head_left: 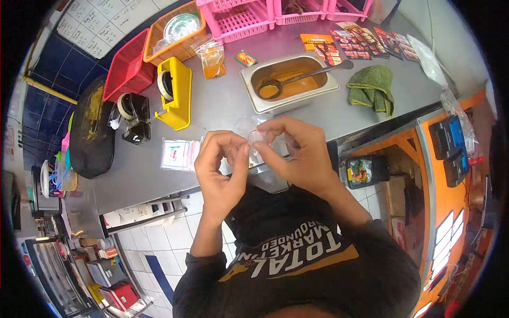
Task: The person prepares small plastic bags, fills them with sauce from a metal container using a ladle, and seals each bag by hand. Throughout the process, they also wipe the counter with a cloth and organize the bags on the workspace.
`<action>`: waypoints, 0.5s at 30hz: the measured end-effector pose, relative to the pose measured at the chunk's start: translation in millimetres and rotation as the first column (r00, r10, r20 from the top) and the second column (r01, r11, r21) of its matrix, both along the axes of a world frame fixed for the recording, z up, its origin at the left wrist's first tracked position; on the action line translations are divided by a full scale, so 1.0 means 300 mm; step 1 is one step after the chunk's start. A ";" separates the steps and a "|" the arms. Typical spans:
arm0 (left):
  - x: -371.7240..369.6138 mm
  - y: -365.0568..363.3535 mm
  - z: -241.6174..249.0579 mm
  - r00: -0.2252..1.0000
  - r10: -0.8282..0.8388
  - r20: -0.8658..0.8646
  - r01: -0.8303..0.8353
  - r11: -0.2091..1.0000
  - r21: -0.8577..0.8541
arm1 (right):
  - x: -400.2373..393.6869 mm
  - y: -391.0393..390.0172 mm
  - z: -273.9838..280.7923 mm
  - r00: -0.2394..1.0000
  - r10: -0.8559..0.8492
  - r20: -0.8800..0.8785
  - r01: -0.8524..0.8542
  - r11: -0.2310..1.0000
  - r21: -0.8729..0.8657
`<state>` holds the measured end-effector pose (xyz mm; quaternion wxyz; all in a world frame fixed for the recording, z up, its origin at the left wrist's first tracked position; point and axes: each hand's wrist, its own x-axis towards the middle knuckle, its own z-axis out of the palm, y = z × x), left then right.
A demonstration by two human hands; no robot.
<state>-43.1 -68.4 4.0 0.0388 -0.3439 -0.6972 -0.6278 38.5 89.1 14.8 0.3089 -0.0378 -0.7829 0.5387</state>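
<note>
Holding something in those fingers?

Yes, a small clear plastic bag with a thin reddish line along its rim. It's up between my two hands, close to the front edge of the steel table.

And each hand?

My left hand pinches one side with thumb and forefinger, the other fingers curled. My right hand grips the opposite side, forefinger above and thumb below. How firmly, I can't tell.

What's nearest?

By my left hand, a flat packet printed in red and blue lies on the steel. Beyond it stands a yellow tape dispenser, with a black one to its left.

Straight ahead?

A metal pan of orange-brown sauce, with a ladle in it, its handle lying across the rim. Right of that is a rumpled green cloth, and behind the pan, pink plastic baskets along the back.
</note>
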 end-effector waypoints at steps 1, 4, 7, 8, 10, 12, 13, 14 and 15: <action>-0.002 -0.004 -0.002 1.000 0.012 -0.001 -0.012 1.000 0.022 | 0.006 0.003 -0.009 0.997 0.065 0.041 -0.060 0.992 -0.110; 0.012 -0.004 0.035 0.978 0.066 -0.198 -0.075 0.996 -0.038 | 0.007 0.005 -0.008 0.989 0.123 0.085 -0.106 0.977 -0.187; 0.014 -0.010 0.038 0.921 0.095 -0.377 -0.145 0.984 -0.104 | 0.010 0.009 0.001 0.987 0.142 0.070 -0.131 0.982 -0.134; 0.013 -0.010 0.039 0.922 0.110 -0.371 -0.159 0.982 -0.105 | 0.010 0.011 0.003 0.986 0.154 0.060 -0.147 0.983 -0.114; 0.010 -0.010 0.041 0.924 0.137 -0.356 -0.186 0.977 -0.107 | 0.006 0.009 -0.010 0.978 0.204 0.039 -0.190 0.954 -0.231; 0.009 -0.012 0.045 0.945 0.123 -0.303 -0.167 0.978 -0.123 | 0.005 0.013 -0.012 0.958 0.281 0.048 -0.246 0.902 -0.356; 0.011 -0.014 0.046 0.954 0.116 -0.275 -0.157 0.979 -0.132 | 0.006 0.022 -0.005 0.940 0.335 0.066 -0.278 0.863 -0.422; 0.010 -0.018 0.044 0.975 0.094 -0.199 -0.121 0.984 -0.130 | 0.005 0.032 0.001 0.914 0.395 0.088 -0.304 0.814 -0.496; 0.006 -0.024 0.041 0.990 0.070 -0.123 -0.086 0.988 -0.125 | 0.005 0.042 0.007 0.886 0.451 0.110 -0.317 0.761 -0.566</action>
